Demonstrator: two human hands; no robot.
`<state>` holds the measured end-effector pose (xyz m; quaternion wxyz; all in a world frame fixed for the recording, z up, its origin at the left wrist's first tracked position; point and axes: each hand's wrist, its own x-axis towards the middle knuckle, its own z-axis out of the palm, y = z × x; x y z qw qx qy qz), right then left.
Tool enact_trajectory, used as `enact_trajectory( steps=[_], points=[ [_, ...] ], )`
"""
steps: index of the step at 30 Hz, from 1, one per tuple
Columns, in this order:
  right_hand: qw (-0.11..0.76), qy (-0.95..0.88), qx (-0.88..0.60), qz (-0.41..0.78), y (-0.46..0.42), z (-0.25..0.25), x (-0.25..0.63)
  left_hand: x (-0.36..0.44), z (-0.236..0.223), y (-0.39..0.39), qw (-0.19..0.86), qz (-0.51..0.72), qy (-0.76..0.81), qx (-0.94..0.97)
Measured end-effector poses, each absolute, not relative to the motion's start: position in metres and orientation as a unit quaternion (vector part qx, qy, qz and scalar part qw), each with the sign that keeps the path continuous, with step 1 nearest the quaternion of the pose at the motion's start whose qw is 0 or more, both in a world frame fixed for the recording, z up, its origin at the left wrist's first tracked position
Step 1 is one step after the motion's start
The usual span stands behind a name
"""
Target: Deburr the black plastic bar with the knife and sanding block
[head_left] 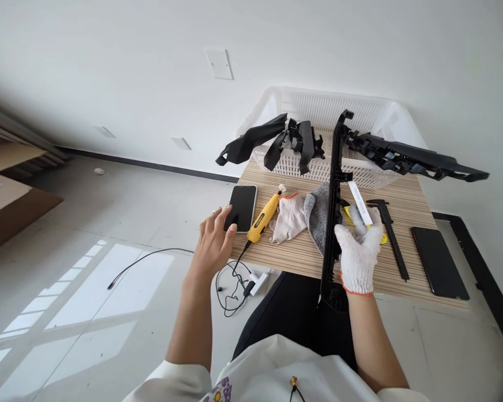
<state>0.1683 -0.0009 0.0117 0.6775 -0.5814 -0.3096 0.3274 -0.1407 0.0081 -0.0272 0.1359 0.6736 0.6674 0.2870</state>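
My left hand [214, 241] is bare, its fingers spread at the left edge of a black-screened phone [241, 207]. In a white knit glove with an orange cuff, my right hand [359, 251] closes around the lower end of a narrow white bar [359, 202] with small print. Its thumb lies against a long black plastic trim strip [334, 206], which stretches from the basket over the table edge to my lap. Beside the left hand lies a yellow rotary tool [263, 219] with a pale tip. Yellow items behind the right hand are partly hidden.
A white plastic basket [392, 178] at the back carries black plastic parts [402, 155] that overhang its rim. On the wooden table [293, 258] lie a white glove [291, 218], a grey cloth [317, 215], a caliper [394, 240] and another phone [439, 261]. Cables [230, 298] hang below.
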Motion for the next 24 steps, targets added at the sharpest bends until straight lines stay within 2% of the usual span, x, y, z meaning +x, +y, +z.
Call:
enact_trajectory(
  steps=[15,24],
  points=[
    [0.665,-0.381,-0.577,0.282,-0.002,0.010,0.168,-0.164,-0.041,-0.012,0.091,0.311,0.638,0.699],
    [0.663,-0.398,-0.570,0.277,0.000,0.014,0.167,-0.172,-0.038,-0.020,0.138,0.298,0.588,0.739]
  ],
)
